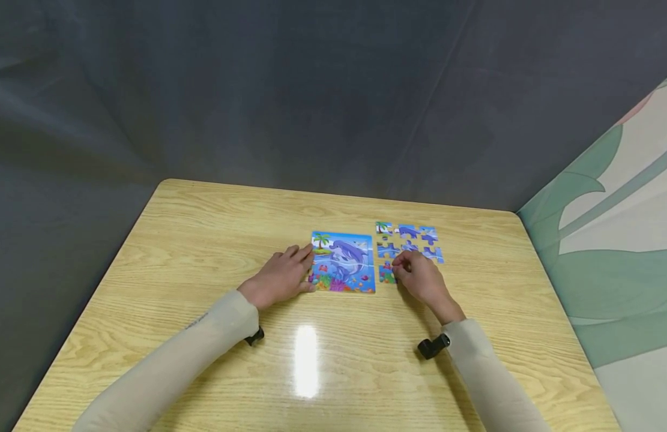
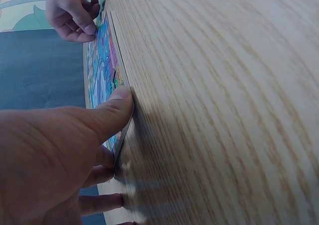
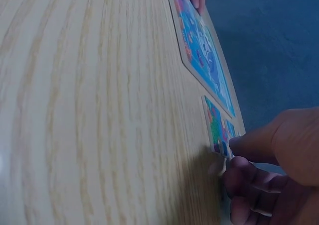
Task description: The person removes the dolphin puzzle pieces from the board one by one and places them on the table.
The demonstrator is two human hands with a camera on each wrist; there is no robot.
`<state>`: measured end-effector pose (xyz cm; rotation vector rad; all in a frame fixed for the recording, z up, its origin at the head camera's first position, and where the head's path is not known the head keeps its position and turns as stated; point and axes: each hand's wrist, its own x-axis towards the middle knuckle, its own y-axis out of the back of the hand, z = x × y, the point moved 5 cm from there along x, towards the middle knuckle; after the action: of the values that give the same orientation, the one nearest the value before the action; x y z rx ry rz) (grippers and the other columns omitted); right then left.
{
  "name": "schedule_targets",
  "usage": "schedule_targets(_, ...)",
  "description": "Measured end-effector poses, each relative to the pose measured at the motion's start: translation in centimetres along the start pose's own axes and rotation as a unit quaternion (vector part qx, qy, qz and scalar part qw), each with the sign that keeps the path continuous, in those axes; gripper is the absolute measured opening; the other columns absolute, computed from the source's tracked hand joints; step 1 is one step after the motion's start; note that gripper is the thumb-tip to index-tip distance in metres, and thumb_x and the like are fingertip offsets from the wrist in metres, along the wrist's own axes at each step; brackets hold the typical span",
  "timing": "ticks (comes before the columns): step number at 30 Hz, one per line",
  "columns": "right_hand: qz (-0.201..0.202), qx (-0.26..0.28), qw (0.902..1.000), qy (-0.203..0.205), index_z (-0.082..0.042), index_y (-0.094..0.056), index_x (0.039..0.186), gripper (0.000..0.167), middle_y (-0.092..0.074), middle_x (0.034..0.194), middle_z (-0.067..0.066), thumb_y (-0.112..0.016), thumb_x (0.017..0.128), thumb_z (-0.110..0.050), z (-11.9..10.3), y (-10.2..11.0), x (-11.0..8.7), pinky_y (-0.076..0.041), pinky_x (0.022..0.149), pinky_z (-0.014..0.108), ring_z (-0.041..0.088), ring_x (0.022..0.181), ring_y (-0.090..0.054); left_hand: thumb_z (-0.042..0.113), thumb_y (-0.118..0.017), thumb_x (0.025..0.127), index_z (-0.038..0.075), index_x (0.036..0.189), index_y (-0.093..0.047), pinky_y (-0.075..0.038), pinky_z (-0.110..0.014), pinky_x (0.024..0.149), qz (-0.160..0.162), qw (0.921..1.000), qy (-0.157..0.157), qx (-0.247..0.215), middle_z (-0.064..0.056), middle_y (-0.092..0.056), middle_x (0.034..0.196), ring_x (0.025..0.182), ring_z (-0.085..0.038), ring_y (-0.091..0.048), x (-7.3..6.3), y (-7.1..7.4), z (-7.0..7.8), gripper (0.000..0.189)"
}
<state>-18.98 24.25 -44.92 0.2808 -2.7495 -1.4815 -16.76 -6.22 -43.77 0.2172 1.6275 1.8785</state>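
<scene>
A square dolphin picture board (image 1: 344,262) lies flat on the table between the hands. My left hand (image 1: 281,277) rests at its left side, the thumb (image 2: 118,98) on the near corner and the other fingers along the edge. Right of the board, loose jigsaw pieces with the same picture lie in rows, one of them a dolphin-head piece (image 1: 407,231). My right hand (image 1: 419,278) is at the bottom row. Its thumb and curled forefinger pinch the right edge of a coral-coloured puzzle piece (image 3: 214,128). The hand hides the table behind it.
The wooden table (image 1: 214,222) has a dark cloth (image 1: 311,102) behind its far edge. A patterned green and white cloth (image 1: 625,258) borders the right side. Small black devices sit at both wrists, including the right wrist camera (image 1: 433,347).
</scene>
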Motion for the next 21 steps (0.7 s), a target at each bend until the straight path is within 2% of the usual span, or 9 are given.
schedule_targets(10,0.01,0.017,0.9997,0.013,-0.007,-0.075,0.104,0.009,-0.072,0.099,0.011,-0.067,0.105,-0.012,-1.2,0.0,-0.4,-0.046,0.061,0.029,0.017,0.074,-0.058,0.047,-0.059,0.108,0.002,0.168,-0.03,-0.039,-0.063,0.125,0.001,1.0,-0.002,0.001,-0.017,-0.019,0.179,0.163,-0.043,-0.028,-0.1,0.2,0.1,0.08)
schedule_targets(21,0.002,0.017,0.9986,0.049,-0.006,-0.075,0.104,0.007,-0.07,0.103,0.011,-0.07,0.102,-0.009,-4.1,-1.3,-0.2,-0.047,0.071,0.031,0.02,0.083,-0.059,0.047,-0.058,0.109,0.003,0.169,-0.028,-0.036,-0.063,0.126,-0.006,1.0,0.002,-0.004,-0.016,-0.018,0.18,0.164,-0.043,-0.025,-0.1,0.1,0.1,0.08)
